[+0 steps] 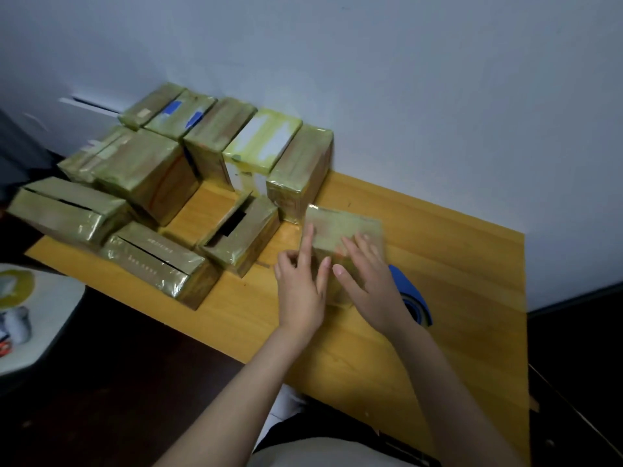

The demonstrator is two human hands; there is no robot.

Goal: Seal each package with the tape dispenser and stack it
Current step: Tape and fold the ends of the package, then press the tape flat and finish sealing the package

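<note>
Blur softens the package [337, 227] on the table [455, 264]; right hand [371, 281] lies flat on it, fingers spread, left hand [300, 291] touches its edge with straight fingers. Right wrist half hides the tape dispenser [413, 288].

**Around the Work Surface**

An orange-yellow wooden tabletop [455, 264] stands pushed against a plain pale blue-grey wall [404, 79]. To its left is a white surface with a rounded edge [57, 315]. It carries a blurred yellow-green round object [15, 288] and, just beside that, a small silvery can [18, 323]. Dark floor [135, 382] lies below. A dark skirting strip [573, 298] runs along the wall's foot at the right.
</note>
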